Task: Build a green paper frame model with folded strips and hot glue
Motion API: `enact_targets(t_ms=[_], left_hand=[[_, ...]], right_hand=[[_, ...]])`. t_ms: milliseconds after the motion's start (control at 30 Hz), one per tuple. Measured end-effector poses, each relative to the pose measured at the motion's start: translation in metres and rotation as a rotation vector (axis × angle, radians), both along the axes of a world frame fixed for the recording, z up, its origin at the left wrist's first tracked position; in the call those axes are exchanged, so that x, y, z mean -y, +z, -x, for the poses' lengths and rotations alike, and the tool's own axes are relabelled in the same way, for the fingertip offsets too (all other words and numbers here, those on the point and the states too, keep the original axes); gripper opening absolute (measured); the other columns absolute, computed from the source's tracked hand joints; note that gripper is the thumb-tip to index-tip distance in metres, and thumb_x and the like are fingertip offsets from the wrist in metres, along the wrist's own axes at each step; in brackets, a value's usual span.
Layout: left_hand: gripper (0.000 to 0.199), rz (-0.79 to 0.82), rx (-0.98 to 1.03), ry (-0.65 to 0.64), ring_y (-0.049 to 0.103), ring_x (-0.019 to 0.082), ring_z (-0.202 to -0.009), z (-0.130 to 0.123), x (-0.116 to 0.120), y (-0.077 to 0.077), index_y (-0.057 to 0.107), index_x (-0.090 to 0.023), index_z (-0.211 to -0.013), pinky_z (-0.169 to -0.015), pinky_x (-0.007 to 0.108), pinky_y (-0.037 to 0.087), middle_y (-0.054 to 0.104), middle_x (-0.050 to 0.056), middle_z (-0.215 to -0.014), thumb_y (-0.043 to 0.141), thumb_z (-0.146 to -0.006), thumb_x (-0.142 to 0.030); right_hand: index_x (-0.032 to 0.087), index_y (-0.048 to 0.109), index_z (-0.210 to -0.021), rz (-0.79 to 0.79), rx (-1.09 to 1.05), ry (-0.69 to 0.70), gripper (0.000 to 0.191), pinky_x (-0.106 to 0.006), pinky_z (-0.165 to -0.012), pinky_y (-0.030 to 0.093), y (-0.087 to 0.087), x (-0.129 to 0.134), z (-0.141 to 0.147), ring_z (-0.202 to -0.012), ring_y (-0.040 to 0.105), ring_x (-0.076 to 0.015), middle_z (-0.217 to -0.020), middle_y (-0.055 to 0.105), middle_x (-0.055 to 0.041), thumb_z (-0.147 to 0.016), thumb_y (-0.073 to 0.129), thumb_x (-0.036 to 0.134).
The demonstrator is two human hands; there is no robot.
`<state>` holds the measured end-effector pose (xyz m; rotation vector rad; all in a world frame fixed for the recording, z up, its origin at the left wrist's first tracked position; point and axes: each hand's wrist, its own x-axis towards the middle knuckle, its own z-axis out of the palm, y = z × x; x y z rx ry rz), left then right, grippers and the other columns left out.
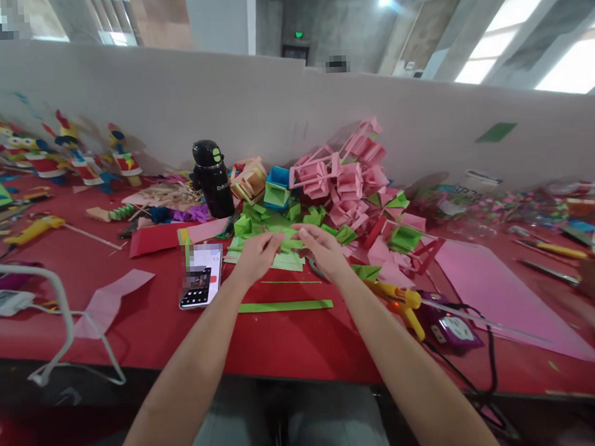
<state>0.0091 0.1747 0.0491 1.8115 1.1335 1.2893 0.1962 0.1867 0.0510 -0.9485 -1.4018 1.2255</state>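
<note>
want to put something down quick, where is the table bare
Bare table shows between the wide green strip and the front edge, and at left between the phone and pink paper. It's crowded beyond the left hand and right hand, with folded paper, and at right around the glue gun and socket.

Arms (197, 359) stretched forward, converging; hands (257, 256) close together, fingers (314, 235) bent.

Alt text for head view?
A person's left hand and right hand are close together over green paper pieces on a red table. Nearer the person lies a green paper strip, smartphone to its left, yellow glue gun right; behind are a black bottle and pink folded paper.
</note>
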Motion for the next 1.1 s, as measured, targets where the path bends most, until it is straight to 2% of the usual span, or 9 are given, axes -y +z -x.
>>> enact_targets(t_ms=[200,367,500,567,767,867,933,1033,1100], left_hand=[[0.048,-0.018,-0.134,-0.05,0.049,0.015,-0.056,-0.005,0.002,-0.004,0.053,-0.02,-0.064,-0.058,0.027,0.034,0.05,-0.002,-0.053,0.046,-0.102,-0.048],[0.05,-0.022,-0.146,-0.07,0.05,0.014,-0.058,-0.005,0.003,-0.008,0.052,-0.019,-0.064,-0.059,0.027,0.036,0.053,-0.002,-0.055,0.046,-0.103,-0.05],[0.047,0.038,-0.137,-0.151,0.055,0.014,-0.057,-0.007,0.004,-0.007,0.058,-0.018,-0.066,-0.058,0.025,0.039,0.061,0.0,-0.059,0.053,-0.1,-0.049],[0.043,0.07,-0.109,-0.166,0.056,0.013,-0.053,-0.008,0.005,-0.006,0.06,-0.018,-0.065,-0.055,0.024,0.041,0.063,0.001,-0.058,0.058,-0.097,-0.047],[0.04,0.175,0.098,-0.065,0.053,0.012,-0.038,-0.009,0.007,-0.001,0.062,-0.018,-0.063,-0.041,0.023,0.038,0.061,0.001,-0.049,0.064,-0.092,-0.046],[0.043,0.286,0.16,-0.112,0.054,0.012,-0.039,-0.009,0.006,0.001,0.063,-0.017,-0.062,-0.041,0.023,0.042,0.062,0.003,-0.05,0.066,-0.09,-0.05],[0.046,0.337,0.191,-0.124,0.054,0.011,-0.041,-0.008,0.003,0.0,0.064,-0.016,-0.064,-0.042,0.023,0.044,0.063,0.004,-0.052,0.066,-0.089,-0.054],[0.043,0.314,0.204,-0.148,0.059,0.012,-0.05,-0.004,-0.002,-0.002,0.07,-0.015,-0.079,-0.048,0.023,0.048,0.068,0.005,-0.064,0.07,-0.085,-0.057],[0.041,0.246,0.182,-0.173,0.065,0.013,-0.064,-0.001,-0.006,-0.005,0.072,-0.015,-0.096,-0.057,0.023,0.052,0.072,0.005,-0.078,0.077,-0.081,-0.052]], right_hand=[[0.019,0.072,-0.094,-0.042,0.056,-0.06,0.048,-0.025,-0.054,0.049,-0.016,0.016,-0.001,-0.059,0.062,-0.0127,-0.069,0.069,-0.0005,-0.077,0.074,0.065],[0.02,0.067,-0.078,-0.123,0.088,-0.095,0.046,-0.027,-0.055,0.049,-0.018,0.022,0.001,-0.054,0.057,-0.0123,-0.062,0.066,-0.0003,-0.079,0.072,0.065],[0.019,0.068,-0.077,-0.18,0.144,-0.143,0.043,-0.027,-0.053,0.048,-0.017,0.024,0.0,-0.053,0.057,-0.0127,-0.061,0.065,-0.001,-0.08,0.072,0.062],[0.019,0.069,-0.078,-0.198,0.141,-0.149,0.04,-0.027,-0.055,0.049,-0.017,0.026,0.001,-0.054,0.058,-0.0127,-0.063,0.066,-0.0013,-0.082,0.072,0.059],[0.019,0.07,-0.091,-0.1,0.01,-0.107,0.042,-0.029,-0.062,0.054,-0.02,0.024,0.005,-0.061,0.063,-0.0136,-0.07,0.069,-0.0013,-0.08,0.074,0.06],[0.021,0.071,-0.105,-0.161,0.061,-0.098,0.042,-0.029,-0.063,0.054,-0.022,0.023,0.003,-0.065,0.064,-0.0142,-0.074,0.069,-0.001,-0.083,0.073,0.056],[0.022,0.072,-0.111,-0.245,0.176,-0.119,0.04,-0.029,-0.065,0.053,-0.022,0.023,0.001,-0.07,0.064,-0.0149,-0.08,0.07,-0.0019,-0.084,0.074,0.051],[0.021,0.075,-0.105,-0.355,0.346,-0.194,0.031,-0.03,-0.067,0.052,-0.023,0.024,-0.001,-0.073,0.062,-0.0157,-0.084,0.07,-0.0041,-0.088,0.071,0.047],[0.02,0.074,-0.101,-0.372,0.351,-0.238,0.029,-0.031,-0.068,0.052,-0.023,0.023,-0.002,-0.075,0.063,-0.0166,-0.087,0.072,-0.0053,-0.091,0.068,0.046]])
